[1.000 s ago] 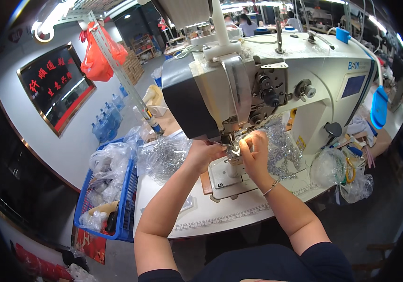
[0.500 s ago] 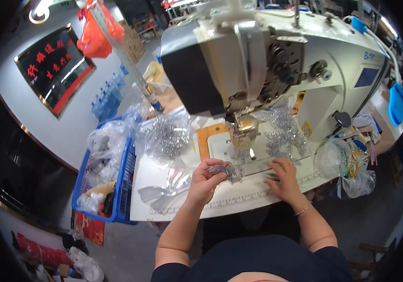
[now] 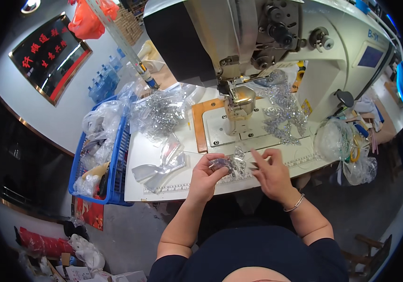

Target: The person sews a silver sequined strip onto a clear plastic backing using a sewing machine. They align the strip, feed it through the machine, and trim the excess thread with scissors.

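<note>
My left hand (image 3: 205,177) pinches a silver glittery piece (image 3: 238,163) with see-through, wing-like parts above the front edge of the sewing table. Just right of it is my right hand (image 3: 275,177), its fingers curled and partly blurred by motion. Something small and greyish shows at those fingertips, too smeared to name. Behind both hands stands the needle and presser area (image 3: 239,105) of a white sewing machine (image 3: 323,61). More silver glittery pieces (image 3: 283,113) lie under the machine's arm.
On the left of the table (image 3: 138,192) are a bag of silver glittery pieces (image 3: 159,113) and clear plastic strips (image 3: 159,169). A blue basket (image 3: 116,188) of plastic bags stands beside the table. At right lie a clear bag (image 3: 333,141) and yellow-handled scissors (image 3: 353,152).
My right hand has moved left, close to the silver piece. My left hand still holds that piece, now farther from the needle. The whole view has shifted slightly.
</note>
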Action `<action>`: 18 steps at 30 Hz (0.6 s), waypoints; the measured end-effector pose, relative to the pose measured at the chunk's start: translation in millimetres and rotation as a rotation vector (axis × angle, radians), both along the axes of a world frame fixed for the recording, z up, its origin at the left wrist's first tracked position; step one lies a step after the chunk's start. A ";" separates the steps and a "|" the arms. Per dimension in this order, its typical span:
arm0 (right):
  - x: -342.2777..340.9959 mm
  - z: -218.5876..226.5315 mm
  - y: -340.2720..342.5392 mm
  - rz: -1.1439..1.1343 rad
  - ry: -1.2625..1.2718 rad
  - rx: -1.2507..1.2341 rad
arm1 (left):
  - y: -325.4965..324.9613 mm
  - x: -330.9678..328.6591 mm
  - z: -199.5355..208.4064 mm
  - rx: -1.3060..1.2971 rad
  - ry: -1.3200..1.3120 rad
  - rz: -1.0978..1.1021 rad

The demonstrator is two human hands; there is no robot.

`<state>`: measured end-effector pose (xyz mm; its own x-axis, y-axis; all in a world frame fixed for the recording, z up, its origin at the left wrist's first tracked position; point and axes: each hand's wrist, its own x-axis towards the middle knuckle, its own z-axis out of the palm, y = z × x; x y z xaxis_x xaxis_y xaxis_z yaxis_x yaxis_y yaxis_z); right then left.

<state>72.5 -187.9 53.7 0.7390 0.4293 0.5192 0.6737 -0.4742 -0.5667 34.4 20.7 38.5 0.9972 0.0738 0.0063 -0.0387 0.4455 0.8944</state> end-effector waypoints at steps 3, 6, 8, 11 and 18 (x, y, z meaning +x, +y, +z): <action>0.3 -13.5 7.6 0.065 -0.103 0.006 | -4.2 -9.4 0.2 0.029 -0.025 0.011; -3.2 -20.2 11.9 0.084 -0.158 0.064 | -6.8 -19.1 -1.2 0.057 -0.033 0.031; -2.1 -15.8 18.0 0.083 -0.210 0.116 | -6.5 -20.1 0.6 0.071 -0.046 0.041; -7.9 -21.3 19.7 0.047 -0.196 0.146 | -10.5 -25.7 -3.6 0.054 -0.044 0.000; -9.2 -18.7 25.3 0.092 -0.039 0.310 | -0.3 -35.5 -3.6 0.204 -0.106 0.047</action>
<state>63.2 -162.6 35.1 0.6810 0.3107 0.6631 0.7302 -0.2193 -0.6471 -1.1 20.4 34.9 0.9857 0.1064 0.1304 -0.1535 0.2510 0.9558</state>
